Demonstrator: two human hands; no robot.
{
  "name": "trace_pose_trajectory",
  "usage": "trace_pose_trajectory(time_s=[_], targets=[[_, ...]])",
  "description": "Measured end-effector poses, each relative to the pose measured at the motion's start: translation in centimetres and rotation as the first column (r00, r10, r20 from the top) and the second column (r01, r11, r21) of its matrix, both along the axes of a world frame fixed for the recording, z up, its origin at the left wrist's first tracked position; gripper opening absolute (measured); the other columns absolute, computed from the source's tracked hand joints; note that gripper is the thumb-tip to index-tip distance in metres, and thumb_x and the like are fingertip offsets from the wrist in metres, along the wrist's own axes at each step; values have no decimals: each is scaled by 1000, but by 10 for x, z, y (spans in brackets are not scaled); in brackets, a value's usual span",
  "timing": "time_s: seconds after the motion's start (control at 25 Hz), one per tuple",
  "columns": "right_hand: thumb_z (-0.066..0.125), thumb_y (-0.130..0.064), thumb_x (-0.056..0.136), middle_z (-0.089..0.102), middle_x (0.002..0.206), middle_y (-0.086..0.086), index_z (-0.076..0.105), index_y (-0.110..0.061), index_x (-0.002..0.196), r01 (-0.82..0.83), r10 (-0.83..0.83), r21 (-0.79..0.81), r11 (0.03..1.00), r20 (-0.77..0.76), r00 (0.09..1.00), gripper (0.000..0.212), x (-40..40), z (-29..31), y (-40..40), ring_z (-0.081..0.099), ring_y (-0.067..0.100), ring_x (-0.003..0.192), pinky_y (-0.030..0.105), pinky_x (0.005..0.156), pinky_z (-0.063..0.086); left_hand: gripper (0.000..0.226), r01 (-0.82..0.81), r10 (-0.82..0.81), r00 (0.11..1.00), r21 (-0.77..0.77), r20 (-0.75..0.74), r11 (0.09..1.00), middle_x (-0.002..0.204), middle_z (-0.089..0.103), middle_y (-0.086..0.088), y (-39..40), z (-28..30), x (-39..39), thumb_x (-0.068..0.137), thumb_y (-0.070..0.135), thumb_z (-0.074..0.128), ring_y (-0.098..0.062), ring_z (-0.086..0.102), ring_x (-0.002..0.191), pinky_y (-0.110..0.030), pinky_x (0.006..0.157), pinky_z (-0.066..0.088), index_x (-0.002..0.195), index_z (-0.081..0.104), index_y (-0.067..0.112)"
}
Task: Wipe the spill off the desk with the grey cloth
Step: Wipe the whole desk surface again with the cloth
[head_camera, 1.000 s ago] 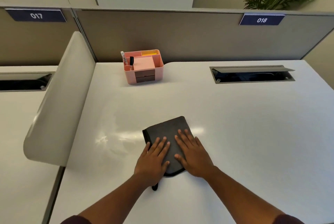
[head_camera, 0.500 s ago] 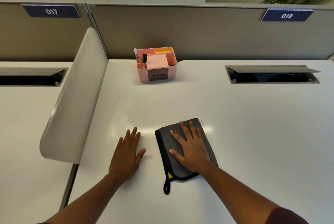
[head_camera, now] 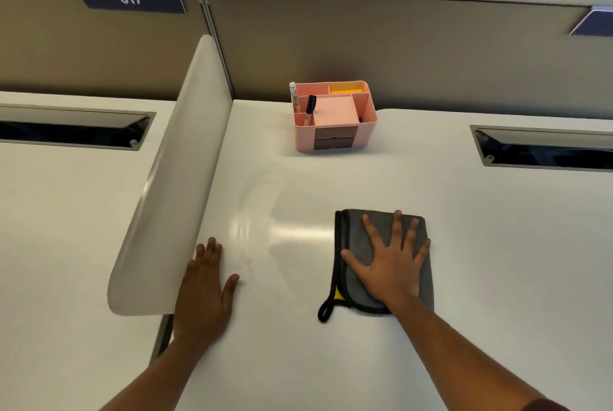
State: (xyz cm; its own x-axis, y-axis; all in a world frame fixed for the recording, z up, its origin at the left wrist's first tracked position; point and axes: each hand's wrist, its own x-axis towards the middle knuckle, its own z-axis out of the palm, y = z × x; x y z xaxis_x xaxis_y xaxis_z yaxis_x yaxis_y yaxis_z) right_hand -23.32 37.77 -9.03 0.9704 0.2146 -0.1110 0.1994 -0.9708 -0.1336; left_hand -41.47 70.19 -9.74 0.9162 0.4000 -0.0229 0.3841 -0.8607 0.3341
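Observation:
The grey cloth (head_camera: 353, 231), folded, with a black edge, a black loop and a yellow tag, lies flat on the white desk (head_camera: 331, 361) in front of me. My right hand (head_camera: 389, 264) presses down on it, palm flat and fingers spread. My left hand (head_camera: 204, 291) rests flat on the bare desk to the left, beside the foot of the divider, holding nothing. Between the hands a faint wet sheen with streaks (head_camera: 245, 245) shows on the surface.
A pink desk organiser (head_camera: 335, 119) with markers stands at the back against the partition. A curved white divider (head_camera: 172, 185) bounds the desk on the left. Open cable slots sit at the back right (head_camera: 544, 148) and on the neighbouring desk (head_camera: 73, 132).
My left hand has come off the cloth and moved left onto the bare desk near the divider. My right hand stays on the cloth, which has turned and shifted to the right.

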Motion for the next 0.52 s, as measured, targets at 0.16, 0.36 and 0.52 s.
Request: trace_pose_trajectory(time_s=[0.16, 0.36, 0.52], targets=[[12, -91, 87, -10, 177, 16, -1, -43, 168, 66, -66, 9, 998, -22, 998, 94, 38, 0, 60, -16, 48, 160, 74, 123, -5, 70, 13, -13, 1000, 3, 18, 1000, 171, 19, 0, 3, -2, 1, 103, 49, 30, -17, 14, 159, -37, 128, 18, 162, 25, 13], [9, -73, 94, -5, 177, 16, -1, -26, 170, -62, 62, 15, 998, -11, 998, 89, 66, -4, 163, -11, 47, 161, 73, 124, -2, 65, 0, 2, 999, -30, 54, 1000, 171, 20, 0, 3, -3, 3, 101, 35, 34, -19, 15, 159, -40, 126, 20, 161, 28, 12], [9, -65, 96, -3, 177, 16, 2, -20, 170, -186, 187, 54, 981, -3, 982, 87, 79, -7, 241, -11, 43, 162, 70, 125, -5, 65, 1, 4, 997, -60, 79, 998, 171, 19, 0, 4, -4, 4, 99, 29, 35, -20, 15, 159, -40, 125, 20, 161, 29, 11]])
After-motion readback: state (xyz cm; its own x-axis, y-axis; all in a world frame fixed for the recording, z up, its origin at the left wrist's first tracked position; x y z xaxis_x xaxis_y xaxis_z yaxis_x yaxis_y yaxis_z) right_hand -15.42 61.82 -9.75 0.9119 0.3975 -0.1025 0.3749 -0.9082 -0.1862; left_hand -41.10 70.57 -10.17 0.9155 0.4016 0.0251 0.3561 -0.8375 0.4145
